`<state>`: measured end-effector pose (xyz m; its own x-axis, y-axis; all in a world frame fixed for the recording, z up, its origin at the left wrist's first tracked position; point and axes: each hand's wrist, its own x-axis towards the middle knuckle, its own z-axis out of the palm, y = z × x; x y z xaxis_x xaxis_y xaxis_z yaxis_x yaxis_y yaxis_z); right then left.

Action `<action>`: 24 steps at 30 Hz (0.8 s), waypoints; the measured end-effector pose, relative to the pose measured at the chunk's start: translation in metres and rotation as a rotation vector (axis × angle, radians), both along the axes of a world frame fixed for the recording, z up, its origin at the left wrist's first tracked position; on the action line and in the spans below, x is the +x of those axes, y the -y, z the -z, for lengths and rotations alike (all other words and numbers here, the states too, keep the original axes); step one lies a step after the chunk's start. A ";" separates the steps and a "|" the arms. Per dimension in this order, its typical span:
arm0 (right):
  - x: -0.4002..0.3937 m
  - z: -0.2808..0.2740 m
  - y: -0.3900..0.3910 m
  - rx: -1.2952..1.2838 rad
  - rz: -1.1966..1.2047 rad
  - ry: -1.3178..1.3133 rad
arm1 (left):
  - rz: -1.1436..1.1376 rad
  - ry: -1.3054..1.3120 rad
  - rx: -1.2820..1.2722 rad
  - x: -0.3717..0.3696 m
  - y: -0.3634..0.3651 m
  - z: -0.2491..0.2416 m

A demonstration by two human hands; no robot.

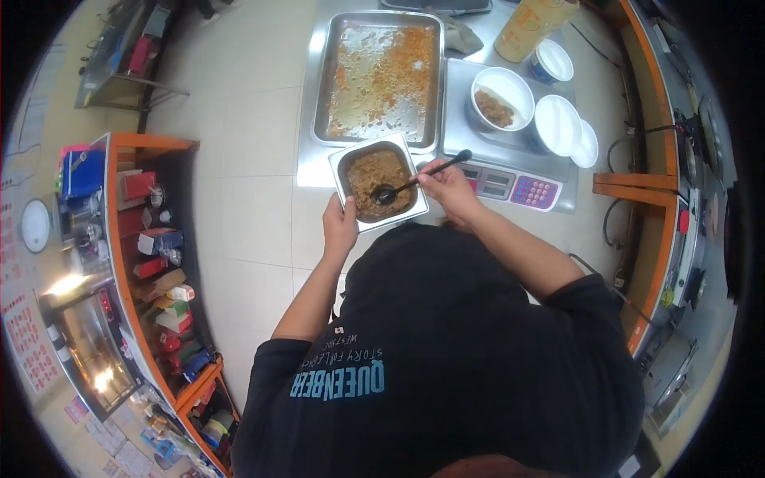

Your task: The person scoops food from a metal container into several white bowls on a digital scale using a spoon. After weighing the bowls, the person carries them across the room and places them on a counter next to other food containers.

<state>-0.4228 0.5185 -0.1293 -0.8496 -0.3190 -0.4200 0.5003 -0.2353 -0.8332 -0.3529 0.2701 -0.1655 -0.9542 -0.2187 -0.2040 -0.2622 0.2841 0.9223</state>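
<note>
A square metal container point(342, 164) of brown minced food point(371, 170) is held at its left edge by my left hand point(341, 226). My right hand point(448, 188) grips a black spoon point(454, 160), whose bowl rests in the food. Just beyond the container lies a large metal tray point(382, 76) with oily orange residue. To the right, a white bowl point(518, 92) with some brown food in it stands on the metal plate of a scale point(535, 193).
White round lids or bowls point(558, 125) and a white tub point(552, 61) stand right of the bowl. A yellowish cylindrical container point(530, 28) is behind them. Orange-framed shelves point(119, 239) with boxes stand at the left, and another orange frame point(637, 187) at the right.
</note>
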 end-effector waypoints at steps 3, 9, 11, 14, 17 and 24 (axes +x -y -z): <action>-0.004 0.003 -0.008 0.176 0.023 -0.095 | 0.019 -0.060 -0.063 -0.012 -0.008 -0.004; -0.008 -0.036 -0.002 0.517 -0.084 -0.598 | -0.040 -0.078 -0.083 -0.013 -0.026 0.000; -0.009 -0.040 0.003 0.480 -0.157 -0.723 | -0.064 -0.040 -0.074 -0.010 -0.033 0.003; -0.013 -0.022 0.011 0.576 -0.262 -0.857 | -0.090 -0.009 -0.056 -0.013 -0.041 -0.006; -0.017 -0.018 0.014 0.744 -0.423 -0.715 | -0.103 -0.008 -0.058 -0.018 -0.045 -0.017; -0.028 -0.005 0.014 0.360 -0.133 -0.220 | -0.067 -0.002 -0.067 -0.031 -0.045 -0.013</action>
<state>-0.4507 0.5041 -0.1239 -0.8926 -0.2981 -0.3382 0.3083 0.1437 -0.9404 -0.3841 0.3156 -0.1523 -0.9375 -0.2953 -0.1844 -0.2805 0.3271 0.9024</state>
